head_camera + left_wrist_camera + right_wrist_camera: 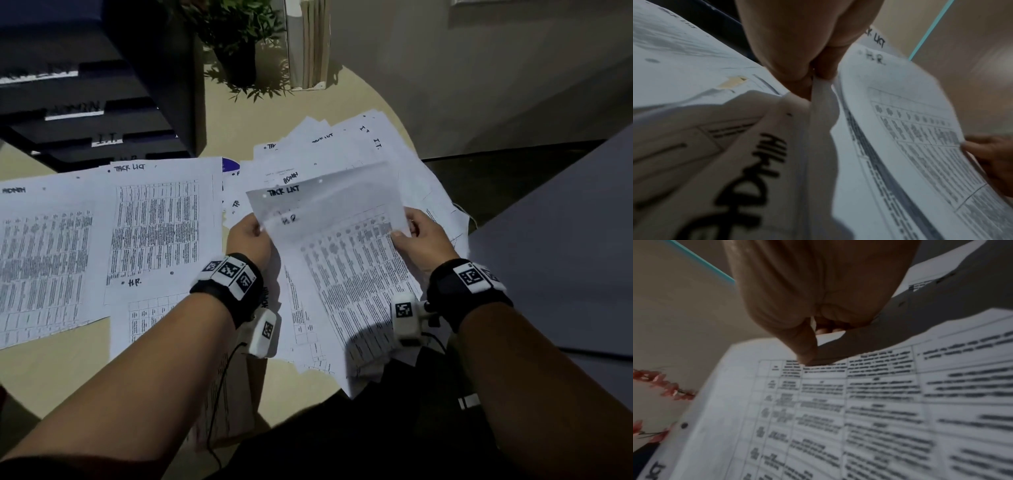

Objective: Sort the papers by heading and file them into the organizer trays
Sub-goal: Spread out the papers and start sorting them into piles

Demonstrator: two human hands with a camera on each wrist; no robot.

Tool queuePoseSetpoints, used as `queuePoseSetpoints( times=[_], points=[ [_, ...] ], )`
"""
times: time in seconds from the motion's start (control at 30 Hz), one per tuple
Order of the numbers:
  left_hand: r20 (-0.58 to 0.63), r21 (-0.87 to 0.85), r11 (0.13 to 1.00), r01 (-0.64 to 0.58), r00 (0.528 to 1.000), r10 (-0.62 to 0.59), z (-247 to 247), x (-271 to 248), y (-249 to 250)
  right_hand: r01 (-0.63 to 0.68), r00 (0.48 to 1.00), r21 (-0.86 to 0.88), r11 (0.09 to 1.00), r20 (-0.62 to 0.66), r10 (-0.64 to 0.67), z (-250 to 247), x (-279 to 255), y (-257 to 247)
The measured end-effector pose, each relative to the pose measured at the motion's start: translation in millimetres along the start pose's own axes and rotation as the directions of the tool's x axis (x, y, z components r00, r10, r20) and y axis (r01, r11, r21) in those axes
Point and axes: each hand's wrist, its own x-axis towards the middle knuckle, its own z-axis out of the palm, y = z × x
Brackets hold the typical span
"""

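A sheet (329, 219), seemingly headed "Task List", is pinched at its edges by the left hand (248, 240) and right hand (423, 240) above loose papers (373, 150) beside the organizer (99, 102).

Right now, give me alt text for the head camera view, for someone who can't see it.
Two bare hands, left hand and right hand, hold up a white printed sheet by its side edges; it bears the handwritten heading "Task List". Loose white papers cover the round beige table. A black tiered organizer with labelled trays stands at the back left beside a potted green plant.
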Motion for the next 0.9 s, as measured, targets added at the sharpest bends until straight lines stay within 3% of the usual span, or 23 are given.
queuePoseSetpoints(
  times=[0.1, 0.17, 0.3, 0.4, 0.53, 0.67, 0.9],
  points=[
    [0.118, -0.048, 0.999, -0.002, 0.993, 0.007, 6.6, -8.6, -0.4, 0.045, 0.999, -0.105, 0.993, -0.021, -0.047, 2.0, 1.5, -1.0],
    [0.142, 0.075, 0.997, -0.02, 0.99, 0.009, 11.2, -9.2, -2.6, 0.019, 0.998, -0.166, 0.986, -0.059, -0.029, -0.2, 6.9, 6.3],
    [-0.017, 0.188, 0.981, 0.045, 0.999, -0.042, 18.1, -10.2, -5.3, -0.009, 0.996, -0.313, 0.95, -0.091, -0.021, -9.0, 8.4, 18.0],
    [-0.007, 0.309, 0.951, 0.007, 1.0, -0.005, 24.0, -13.9, -3.6, -0.004, 0.993, -0.392, 0.92, -0.112, -0.043, -9.6, 9.5, 23.5],
    [0.025, 0.241, 0.969, 0.047, 0.998, -0.055, 31.3, -16.2, -4.7, -0.092, 0.974, -0.329, 0.94, -0.225, 0.017, -14.4, 12.8, 28.0],
    [-0.01, 0.323, 0.946, 0.0, 1.0, 0.004, 21.0, -6.7, -4.7, -0.105, 0.96, -0.281, 0.954, -0.28, 0.024, -26.3, 13.8, 29.2],
    [-0.108, 0.251, 0.968, -0.004, 0.994, 0.033, -8.3, 10.4, -11.1, -0.055, 0.984, -0.025, 0.998, -0.173, 0.05, -19.7, 6.5, 14.2]
  ],
)
